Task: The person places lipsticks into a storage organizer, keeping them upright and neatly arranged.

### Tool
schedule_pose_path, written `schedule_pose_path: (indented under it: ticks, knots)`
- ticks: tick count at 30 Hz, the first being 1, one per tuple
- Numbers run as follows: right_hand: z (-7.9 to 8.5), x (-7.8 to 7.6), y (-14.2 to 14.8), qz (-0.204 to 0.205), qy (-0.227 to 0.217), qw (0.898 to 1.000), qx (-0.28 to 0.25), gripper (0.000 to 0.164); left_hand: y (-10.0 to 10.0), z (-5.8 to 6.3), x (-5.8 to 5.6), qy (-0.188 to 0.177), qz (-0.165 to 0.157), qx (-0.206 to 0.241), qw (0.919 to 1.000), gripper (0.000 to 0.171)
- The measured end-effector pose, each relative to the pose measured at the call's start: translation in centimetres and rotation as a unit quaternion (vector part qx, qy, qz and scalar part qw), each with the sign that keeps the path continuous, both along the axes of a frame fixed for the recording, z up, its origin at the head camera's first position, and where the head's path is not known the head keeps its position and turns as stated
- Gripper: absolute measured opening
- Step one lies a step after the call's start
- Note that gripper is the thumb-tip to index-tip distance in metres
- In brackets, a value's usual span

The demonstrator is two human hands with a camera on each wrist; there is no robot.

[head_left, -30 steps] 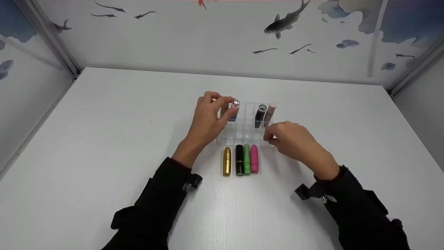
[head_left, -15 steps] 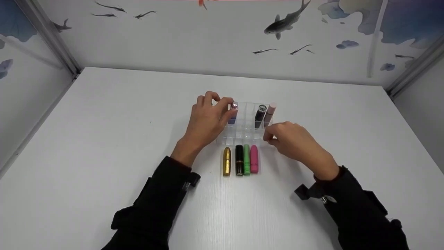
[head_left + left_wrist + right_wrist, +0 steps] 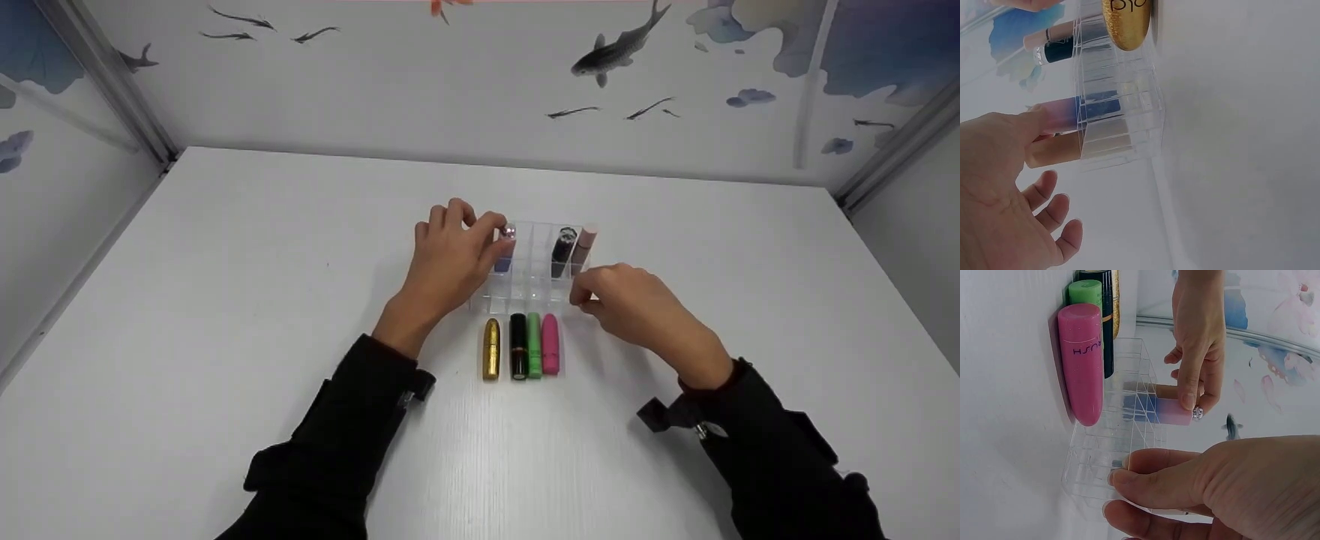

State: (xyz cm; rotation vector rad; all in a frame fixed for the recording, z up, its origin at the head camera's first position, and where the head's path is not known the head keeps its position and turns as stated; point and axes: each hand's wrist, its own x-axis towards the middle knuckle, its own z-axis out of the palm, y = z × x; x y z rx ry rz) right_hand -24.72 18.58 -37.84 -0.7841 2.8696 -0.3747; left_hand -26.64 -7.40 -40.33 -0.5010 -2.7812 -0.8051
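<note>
My left hand [image 3: 448, 255] pinches the pink-to-blue lipstick tube [image 3: 1174, 410] near its jewelled top. Its lower part is inside a back left compartment of the clear divided organizer [image 3: 536, 289]. Beside it in the organizer stands a tan tube [image 3: 1055, 149], hidden behind my hand in the head view. My right hand [image 3: 630, 304] holds the organizer's front right wall between thumb and forefinger. Two more tubes stand at the back right: a black one with a patterned top [image 3: 562, 251] and a pale pink one [image 3: 583, 249].
In front of the organizer several tubes lie on the white table [image 3: 225, 315]: a gold one [image 3: 491, 349], a black one [image 3: 518, 346], a green one [image 3: 534, 345] and a bright pink one [image 3: 550, 343]. White panels with painted fish [image 3: 619, 49] enclose the table.
My left hand has lowered the pink-to-blue lipstick tube a little into its compartment, the fingers shifting slightly left. My right hand has stayed on the organizer.
</note>
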Motion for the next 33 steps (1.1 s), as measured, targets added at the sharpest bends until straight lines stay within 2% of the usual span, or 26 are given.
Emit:
schedule_pose_path:
  ticks: [5,9,20,26,29,33]
  knots:
    - [0.0,0.0,0.0,-0.002,0.002,1.000,0.001,0.012,-0.2,0.1,-0.2,0.031,-0.021,-0.014,0.9992,0.034]
    - [0.0,0.0,0.1,-0.004,0.004,1.000,0.000,0.012,-0.3,0.1,-0.3,0.041,-0.027,-0.022,0.9986,0.034]
    - [0.0,0.0,0.0,-0.004,-0.008,1.000,-0.001,0.012,-0.3,0.1,0.0,0.016,-0.010,-0.019,0.9996,0.037]
    - [0.0,0.0,0.0,-0.002,-0.003,1.000,-0.005,0.011,-0.2,0.6,0.1,0.005,-0.003,-0.027,0.9996,0.051]
    - [-0.1,0.0,0.1,0.002,0.004,1.000,-0.009,0.012,-0.2,1.0,0.2,0.023,0.001,-0.027,0.9994,0.059]
    - [-0.1,0.0,0.1,0.004,0.006,1.000,-0.011,0.012,-0.3,1.7,0.5,0.058,0.005,-0.018,0.9981,0.060]
